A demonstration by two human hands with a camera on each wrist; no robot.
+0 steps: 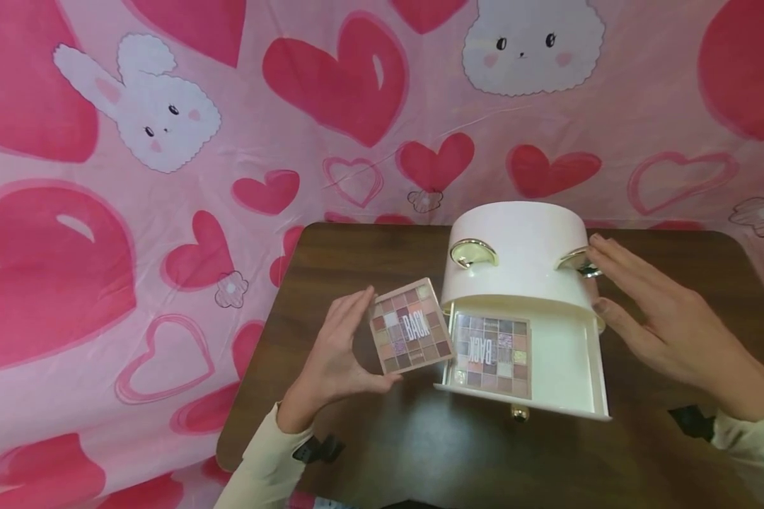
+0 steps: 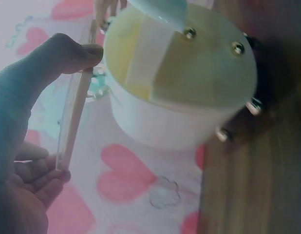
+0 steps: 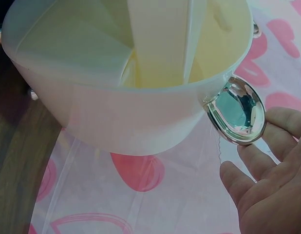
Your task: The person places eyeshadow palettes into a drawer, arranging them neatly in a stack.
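Note:
My left hand (image 1: 331, 357) holds a square eyeshadow palette (image 1: 411, 326) by its edges, thumb below and fingers above. In the left wrist view this palette (image 2: 74, 117) appears edge-on. It is beside the pulled-out drawer (image 1: 569, 364) of a rounded white box (image 1: 518, 219), its right corner overlapping the drawer's left edge in the head view. A second palette (image 1: 492, 357) lies in the drawer's left part. My right hand (image 1: 681, 329) is at the box's right side, its fingers loosely extended. In the right wrist view, fingertips touch the shiny gold ear-shaped piece (image 3: 238, 112).
Another gold ear-shaped piece (image 1: 474, 252) is on the box's left front. A gold knob (image 1: 519, 413) is on the drawer's front. The box stands on a dark wooden table (image 1: 420, 452), near its back edge. Pink heart-print cloth (image 1: 331, 85) hangs behind and left.

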